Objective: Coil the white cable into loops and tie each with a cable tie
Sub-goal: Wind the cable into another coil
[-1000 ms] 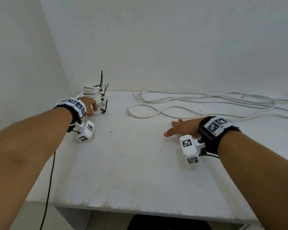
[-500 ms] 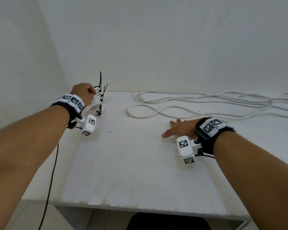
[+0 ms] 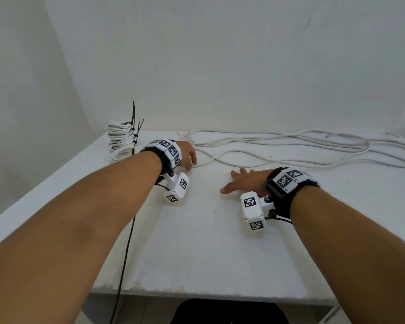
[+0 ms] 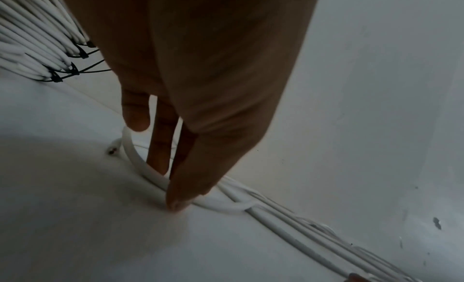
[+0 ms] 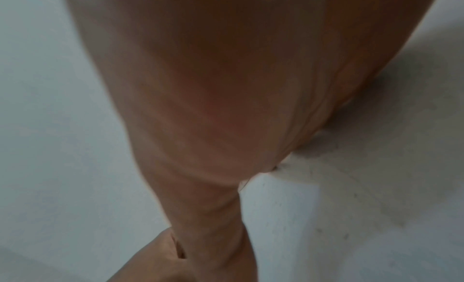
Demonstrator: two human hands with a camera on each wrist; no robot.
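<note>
A loose white cable [image 3: 278, 146] snakes along the back of the white table [image 3: 197, 242]. Its near end loops under my left hand [image 3: 191, 163]. In the left wrist view the left hand [image 4: 167, 187] points down with straight fingers [image 4: 159, 157]. The thumb tip and fingers touch the cable [image 4: 135, 157] on either side, and it still lies on the table. Several tied white coils [image 3: 119, 141] with black cable ties [image 3: 133, 129] are stacked at the back left corner. My right hand [image 3: 234, 181] lies flat on the table, fingers spread, holding nothing.
Walls close off the left side and the back. The tied coils [image 4: 32, 48] sit just left of my left hand. A black wire [image 3: 126, 242] hangs from the left wrist camera over the table's front edge [image 3: 208, 293].
My left hand has left the coil stack and swung right and down onto the near end of the loose cable. The right hand has stayed flat on the table.
</note>
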